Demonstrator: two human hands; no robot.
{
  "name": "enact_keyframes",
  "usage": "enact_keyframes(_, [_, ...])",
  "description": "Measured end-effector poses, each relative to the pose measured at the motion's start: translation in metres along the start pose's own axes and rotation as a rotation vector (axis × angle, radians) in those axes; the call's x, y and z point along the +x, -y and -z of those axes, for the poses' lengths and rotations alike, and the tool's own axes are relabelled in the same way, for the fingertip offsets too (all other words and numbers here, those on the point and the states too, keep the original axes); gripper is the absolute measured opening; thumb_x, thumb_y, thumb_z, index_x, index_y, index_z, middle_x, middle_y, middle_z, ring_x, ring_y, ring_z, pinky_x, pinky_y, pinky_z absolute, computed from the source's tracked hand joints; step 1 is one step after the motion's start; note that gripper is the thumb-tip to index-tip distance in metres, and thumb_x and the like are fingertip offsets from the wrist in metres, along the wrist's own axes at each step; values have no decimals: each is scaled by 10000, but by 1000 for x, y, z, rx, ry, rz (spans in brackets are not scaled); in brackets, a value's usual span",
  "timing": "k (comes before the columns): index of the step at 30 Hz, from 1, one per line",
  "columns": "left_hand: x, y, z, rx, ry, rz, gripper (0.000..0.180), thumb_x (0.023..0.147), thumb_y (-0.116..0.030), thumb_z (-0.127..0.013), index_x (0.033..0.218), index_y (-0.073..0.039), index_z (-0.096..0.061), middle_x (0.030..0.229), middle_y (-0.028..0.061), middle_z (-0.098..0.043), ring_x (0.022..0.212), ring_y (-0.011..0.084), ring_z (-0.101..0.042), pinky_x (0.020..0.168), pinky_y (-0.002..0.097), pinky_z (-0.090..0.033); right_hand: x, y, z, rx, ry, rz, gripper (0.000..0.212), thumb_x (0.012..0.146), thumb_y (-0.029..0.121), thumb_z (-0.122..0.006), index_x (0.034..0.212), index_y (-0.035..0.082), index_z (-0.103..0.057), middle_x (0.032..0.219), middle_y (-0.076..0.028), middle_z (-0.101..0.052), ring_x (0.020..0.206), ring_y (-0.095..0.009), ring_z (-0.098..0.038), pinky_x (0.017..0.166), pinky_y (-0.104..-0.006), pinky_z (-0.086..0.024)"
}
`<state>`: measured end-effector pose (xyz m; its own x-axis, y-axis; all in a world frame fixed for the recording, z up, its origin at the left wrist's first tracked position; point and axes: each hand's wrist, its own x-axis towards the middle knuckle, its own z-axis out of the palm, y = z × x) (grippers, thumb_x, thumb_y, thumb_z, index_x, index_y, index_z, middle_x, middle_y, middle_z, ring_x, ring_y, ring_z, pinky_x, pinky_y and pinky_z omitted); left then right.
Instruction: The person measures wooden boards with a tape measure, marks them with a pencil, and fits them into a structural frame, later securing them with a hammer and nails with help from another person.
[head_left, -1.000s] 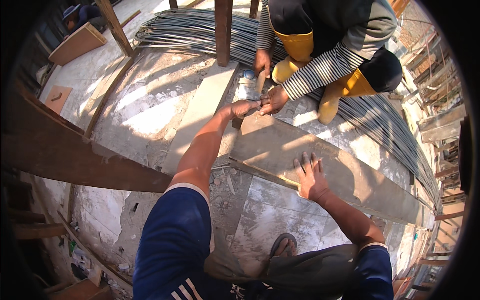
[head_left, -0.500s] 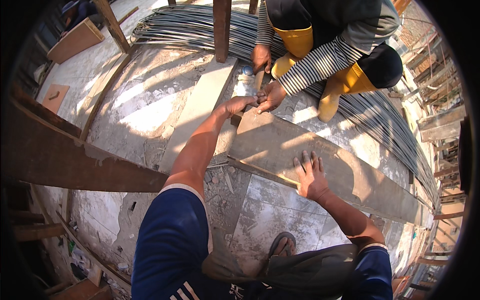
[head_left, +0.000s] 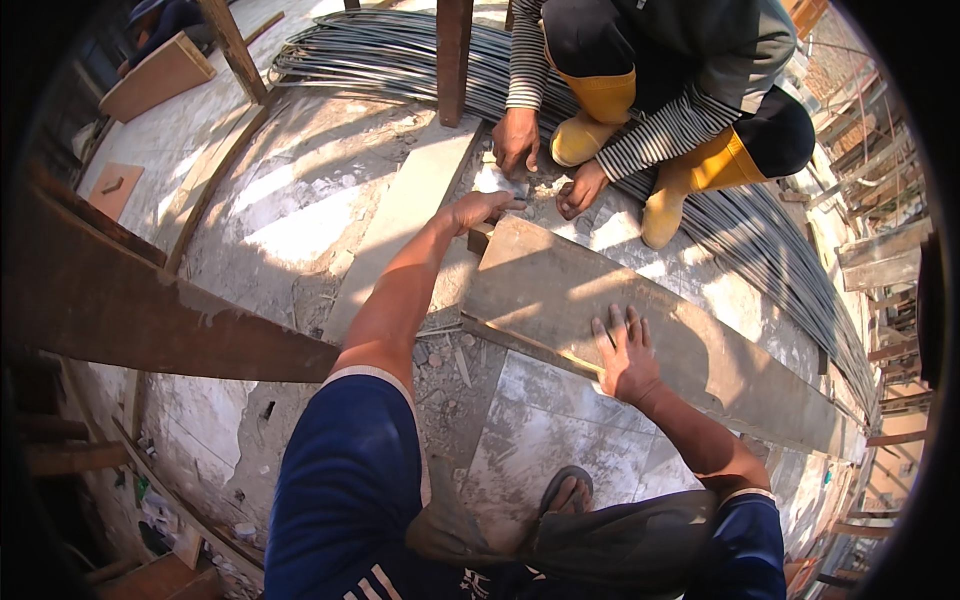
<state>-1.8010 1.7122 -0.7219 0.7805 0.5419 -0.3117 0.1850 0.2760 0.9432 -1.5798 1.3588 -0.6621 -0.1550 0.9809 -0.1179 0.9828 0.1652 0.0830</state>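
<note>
A long, flat wooden board [head_left: 540,268] lies slantwise before me, running from the centre toward the far right. My right hand [head_left: 628,358] rests palm down on it with fingers spread. At the board's far left end, my left hand [head_left: 482,210] is closed at the fingertips by a small wood block [head_left: 480,236]. A small dark thing shows at those fingertips, too unclear to name. Just beyond are a co-worker's two hands, one [head_left: 516,140] hanging above a pale, shiny item [head_left: 494,180], the other [head_left: 582,190] low near the floor.
The co-worker squats opposite in yellow boots [head_left: 665,205]. Behind lies a large bundle of steel rods [head_left: 385,60]. A wooden post [head_left: 451,60] stands on a plank [head_left: 410,190]. A dark beam [head_left: 150,300] juts in from the left. Another person [head_left: 160,30] is far left.
The co-worker's hands have drawn apart and away from my left hand, which stays by the board's end. My right hand keeps its place on the board.
</note>
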Motion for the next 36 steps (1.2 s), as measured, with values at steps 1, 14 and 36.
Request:
enact_keyframes(1, [3, -1, -1, 67, 25, 25, 596, 1003, -539, -470, 1307, -58, -645, 1278, 110, -651, 1083, 160, -613, 991, 295, -447, 0, 0, 2, -2, 15, -4, 850, 744, 254, -732, 1499, 115, -367, 1533, -281, -270, 1387, -553, -271, 1131, -660, -234])
enact_keyframes(14, [8, 8, -12, 175, -178, -25, 585, 978, -555, -506, 1249, -67, -683, 1075, 121, -693, 936, 177, -619, 822, 324, -491, -4, -1, -6, -13, -45, -4, 857, 695, 231, -746, 1471, 115, -400, 1522, -262, -293, 1392, -525, -283, 1134, -638, -260])
enact_keyframes(36, [-107, 16, -35, 171, -51, 184, 1105, 636, -651, -838, 1493, -118, -389, 1407, 235, -507, 1294, 429, -480, 905, 636, -473, -1, 2, 1, -64, 96, -57, 915, 724, 264, -720, 1533, 125, -317, 1564, -260, -258, 1434, -515, -238, 1162, -617, -222])
